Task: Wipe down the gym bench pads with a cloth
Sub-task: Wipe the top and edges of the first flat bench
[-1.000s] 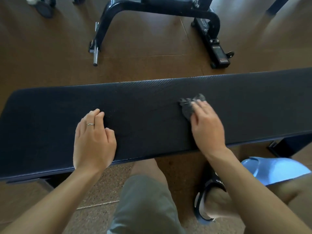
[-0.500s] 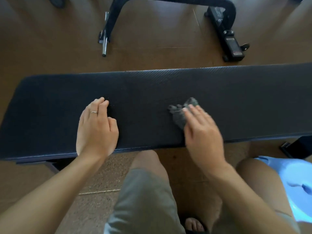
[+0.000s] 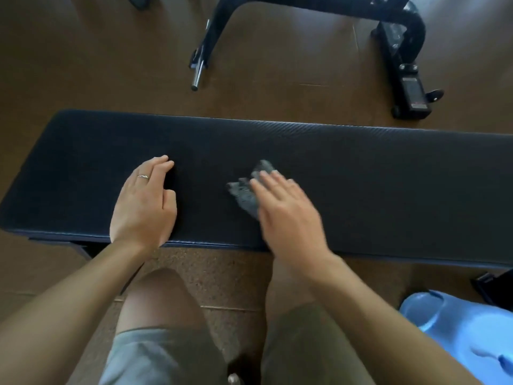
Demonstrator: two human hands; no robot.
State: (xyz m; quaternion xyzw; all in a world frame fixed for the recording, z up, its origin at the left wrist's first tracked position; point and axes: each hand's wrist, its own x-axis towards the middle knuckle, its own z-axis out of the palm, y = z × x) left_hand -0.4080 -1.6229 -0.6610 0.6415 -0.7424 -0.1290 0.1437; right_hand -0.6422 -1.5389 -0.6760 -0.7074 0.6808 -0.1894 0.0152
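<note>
A crumpled grey cloth (image 3: 245,190) lies on the black bench pad (image 3: 374,184), near its middle, pressed flat under the straight fingers of the right hand (image 3: 286,212). The left hand (image 3: 144,204) rests palm-down on the pad, left of the cloth, fingers relaxed and holding nothing. Beyond the pad's far edge stands a black equipment frame (image 3: 399,48) on the brown floor (image 3: 83,65).

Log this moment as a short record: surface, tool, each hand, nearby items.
surface: black bench pad, lying across the view
tool: grey cloth, crumpled, on the pad
right hand: flat on the cloth, fingers straight, pressing it to the pad
left hand: resting flat on the pad, apart from the cloth, ring on one finger
beyond the pad: black frame on the brown floor
near right: blue slipper
</note>
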